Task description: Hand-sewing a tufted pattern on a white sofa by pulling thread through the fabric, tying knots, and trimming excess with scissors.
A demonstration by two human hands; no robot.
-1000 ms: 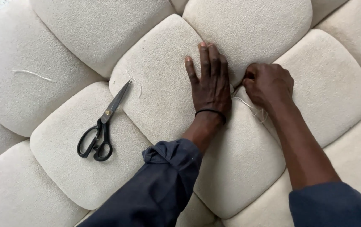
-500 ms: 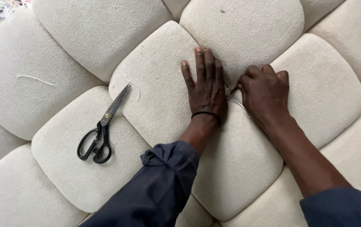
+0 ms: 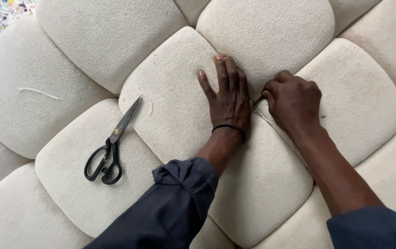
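Nearest the camera, two dark blue sleeves come up from the bottom edge, the left one bunched at the cuff, the right one only showing at the corner. Both forearms are bare beyond them and reach onto a cream tufted cushion, a quilted surface of puffy rounded squares divided by deep seams.

The left hand lies flat, palm down, fingers straight and close together, pressing on one puffy square right beside a seam. It holds nothing. A thin black band circles its wrist.

Just to the right, almost touching it, the right hand is curled into a loose fist at the same seam. Its fingertips are pinched together on a thin pale thread that runs out of the seam below the knuckles and lies across the fabric between the two hands.

Well to the left, black-handled scissors lie on the cushion, blades together, the tips pointing up and to the right across a seam, touched by neither hand.

Farther off on the left, a loose white thread scrap lies on another square. At the far top left corner a patch of speckled, multicoloured floor shows past the cushion's edge.
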